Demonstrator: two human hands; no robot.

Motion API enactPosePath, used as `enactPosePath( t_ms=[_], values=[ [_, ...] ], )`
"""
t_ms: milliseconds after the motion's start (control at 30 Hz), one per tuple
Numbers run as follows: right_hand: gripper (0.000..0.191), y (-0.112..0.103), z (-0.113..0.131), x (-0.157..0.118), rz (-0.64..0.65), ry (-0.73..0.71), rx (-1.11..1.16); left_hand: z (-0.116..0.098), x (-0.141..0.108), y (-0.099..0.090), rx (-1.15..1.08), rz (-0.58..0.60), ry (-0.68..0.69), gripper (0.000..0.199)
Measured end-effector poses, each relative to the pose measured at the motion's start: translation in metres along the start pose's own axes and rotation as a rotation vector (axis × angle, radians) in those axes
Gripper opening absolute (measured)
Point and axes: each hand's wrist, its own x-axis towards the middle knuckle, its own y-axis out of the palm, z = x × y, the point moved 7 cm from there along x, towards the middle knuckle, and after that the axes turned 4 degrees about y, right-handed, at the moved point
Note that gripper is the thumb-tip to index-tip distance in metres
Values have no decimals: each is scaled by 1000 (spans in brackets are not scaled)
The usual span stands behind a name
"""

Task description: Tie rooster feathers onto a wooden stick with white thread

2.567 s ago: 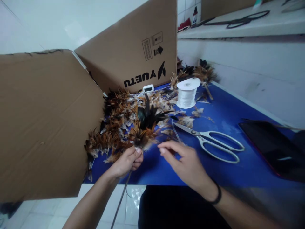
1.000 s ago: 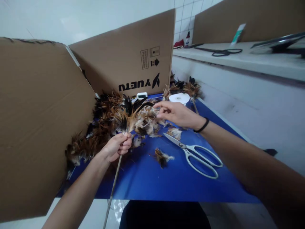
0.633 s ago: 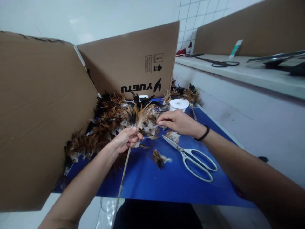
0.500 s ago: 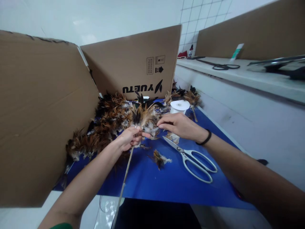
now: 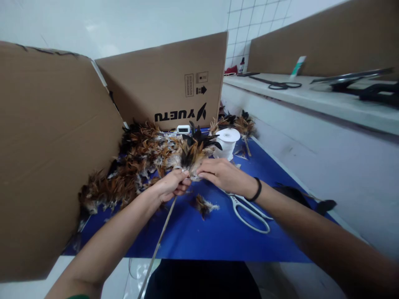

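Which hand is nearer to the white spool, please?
Right: the right hand is just in front of the white spool; the left hand is farther off, toward the left.

Upside-down "YUETU" and an arrow on the cardboard panel [image 5: 140,87].

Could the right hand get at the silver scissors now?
Probably yes: the scissors lie on the blue table by the right wrist, handles mostly uncovered. But the right hand is at the feather bundle, hiding most of the blades.
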Motion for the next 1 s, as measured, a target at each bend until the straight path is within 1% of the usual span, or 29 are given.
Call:
enactPosePath(
  t_ms=[100,200,367,500,567,633,767,833,933,1000],
  values=[
    [20,1,0,-5,-3,1,24,3,-4,-1,64,-38,-18,36],
    [20,-1,-9,-13,-11,26,27,6,-12,-5,118,-54,-42,39],
    [18,-11,-42,-31,-3,96,-30,5,-22,-18,204,-109,-52,43],
    [19,-28,-68,-37,-51,112,-151,-4,-25,-25,222,-141,-22,46],
    [19,-34,-78,-33,-59,120,-220,-10,-28,-28,214,-151,1,47],
    [20,-37,-84,-24,-61,111,-293,-15,-33,-33,212,-177,18,48],
    [22,-41,-86,8,-93,62,-400,-22,-54,-48,211,-250,36,49],
    [23,-43,-85,25,-111,64,-428,-24,-66,-55,200,-290,43,50],
    [21,-49,-86,40,-128,113,-372,-28,-83,-68,190,-348,66,51],
    [18,-52,-85,39,-112,172,-228,-30,-90,-78,183,-390,73,53]
  ],
)
